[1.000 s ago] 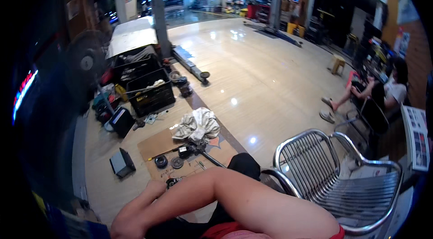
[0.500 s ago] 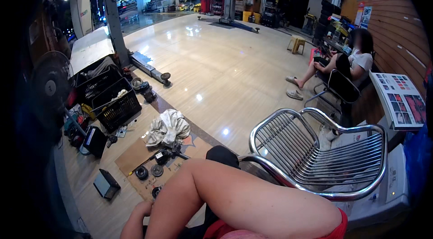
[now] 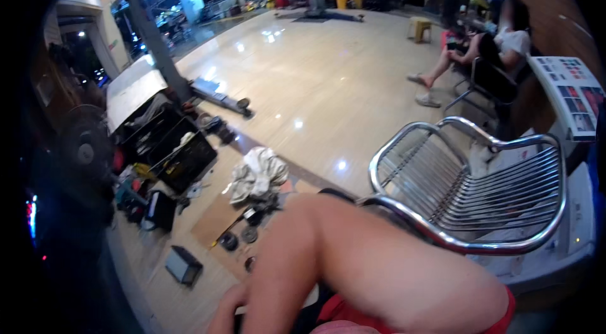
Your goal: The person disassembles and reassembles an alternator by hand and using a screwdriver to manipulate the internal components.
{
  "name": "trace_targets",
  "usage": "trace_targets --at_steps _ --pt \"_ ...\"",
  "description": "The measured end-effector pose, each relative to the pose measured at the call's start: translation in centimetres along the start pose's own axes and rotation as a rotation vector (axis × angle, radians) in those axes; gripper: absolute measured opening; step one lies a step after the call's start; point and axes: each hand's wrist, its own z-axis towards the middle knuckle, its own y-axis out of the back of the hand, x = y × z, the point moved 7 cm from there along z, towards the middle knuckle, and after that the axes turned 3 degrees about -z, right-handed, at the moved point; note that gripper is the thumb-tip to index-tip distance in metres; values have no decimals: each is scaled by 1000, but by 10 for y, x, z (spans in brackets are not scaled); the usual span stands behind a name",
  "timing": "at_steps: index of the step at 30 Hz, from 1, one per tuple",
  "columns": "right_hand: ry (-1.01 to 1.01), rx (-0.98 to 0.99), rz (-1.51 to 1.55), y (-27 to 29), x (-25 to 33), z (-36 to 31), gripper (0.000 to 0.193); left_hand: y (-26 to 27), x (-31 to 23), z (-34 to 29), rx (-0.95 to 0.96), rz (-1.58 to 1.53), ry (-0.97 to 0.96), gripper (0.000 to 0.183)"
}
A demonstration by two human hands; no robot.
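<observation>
My bare right arm bends across the lower middle, its forearm running down out of the picture; the right hand is beyond the lower edge. Beside that forearm, part of my left hand (image 3: 232, 301) or wrist shows, its fingers hidden behind the right forearm. What it holds, if anything, cannot be seen. Just beyond lies a cardboard sheet (image 3: 211, 223) on the floor. On it are a black round part (image 3: 228, 241), a greyish disc (image 3: 250, 234) and a small dark ring (image 3: 250, 263) close to my forearm. A crumpled whitish rag (image 3: 259, 173) lies at its far side.
A metal slatted chair (image 3: 467, 198) stands at the right. Left of the cardboard are a small grey box (image 3: 183, 264), black crates (image 3: 183, 160) and a fan (image 3: 85, 151). A seated person (image 3: 511, 44) is at the far right, near a yellowish stool (image 3: 419, 29).
The view has tilted and shifted, so the floor things, chair and my arm appear farther right. My arm keeps nearly the same bent pose.
</observation>
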Motion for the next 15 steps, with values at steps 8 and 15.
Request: trace_targets --at_steps 8,15 --pt "-12 31 154 -18 1 -38 33 62 69 -13 -545 -228 140 48" --pt "60 136 196 -33 -6 7 32 41 99 10 -376 -123 209 49"
